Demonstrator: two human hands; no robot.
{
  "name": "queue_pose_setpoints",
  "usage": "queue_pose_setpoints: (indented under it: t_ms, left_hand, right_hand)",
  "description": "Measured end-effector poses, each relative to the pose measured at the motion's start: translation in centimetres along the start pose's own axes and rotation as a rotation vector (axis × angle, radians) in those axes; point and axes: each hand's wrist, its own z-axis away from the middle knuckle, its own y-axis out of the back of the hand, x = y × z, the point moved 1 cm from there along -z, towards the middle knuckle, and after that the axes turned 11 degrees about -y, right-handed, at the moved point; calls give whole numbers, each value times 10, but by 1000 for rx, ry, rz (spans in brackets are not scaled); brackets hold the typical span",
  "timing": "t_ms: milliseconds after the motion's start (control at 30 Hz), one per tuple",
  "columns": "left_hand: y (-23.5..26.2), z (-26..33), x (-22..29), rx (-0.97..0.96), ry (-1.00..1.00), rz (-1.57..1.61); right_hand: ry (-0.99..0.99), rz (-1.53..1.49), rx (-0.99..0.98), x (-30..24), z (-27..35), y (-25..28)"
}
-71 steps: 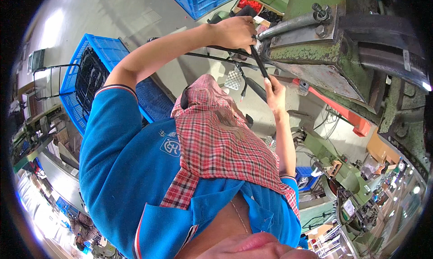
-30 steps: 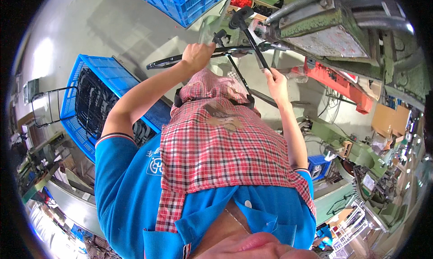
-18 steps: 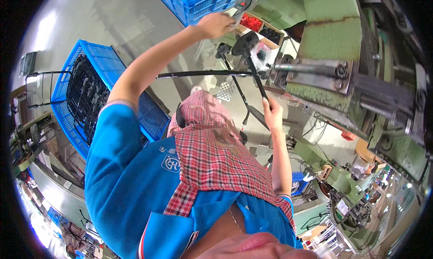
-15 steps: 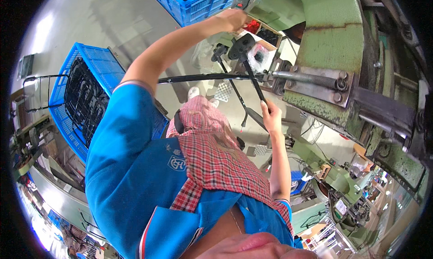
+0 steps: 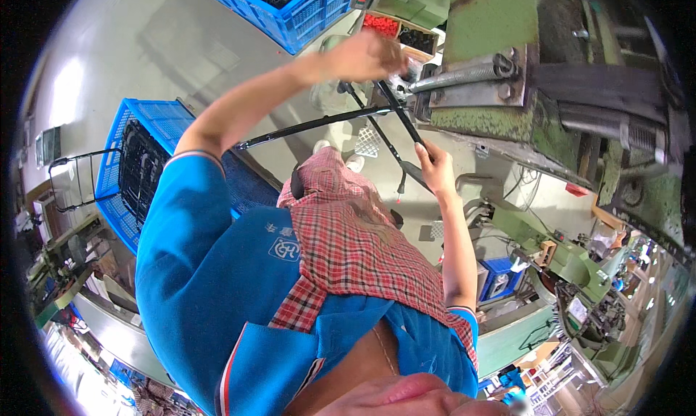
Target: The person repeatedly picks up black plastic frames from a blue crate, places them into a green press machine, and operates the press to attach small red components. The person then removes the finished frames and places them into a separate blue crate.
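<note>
Black tubular frame is being held just beside the green machine.
It is being clasped by the right hand; the blurred left hand's grip cannot be told. Wobble is best being prevented by steady support.

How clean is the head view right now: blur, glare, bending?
In the head view, the left grip is blurred, the right grip sharper; glare whitens a streak of the floor at left; the lower-left edge is washed out; straight edges bend near the dark fisheye rim.
</note>
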Motion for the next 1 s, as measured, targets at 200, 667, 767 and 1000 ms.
queue_pose_setpoints:
  t_ms: [200,667,767,1000]
  left_hand:
    - [-43,15,43,-260,22,-254]
    - [-43,43,67,-127,280,-345]
    - [-34,92,83,-89,499,-449]
    - [-53,141,83,-205,735,-299]
  right_hand:
    - [-19,15,-18,-5,-1,3]
    - [35,-9,29,4,-2,2]
    - [24,-32,1,2,-3,1]
    - [34,7,-44,2,-7,5]
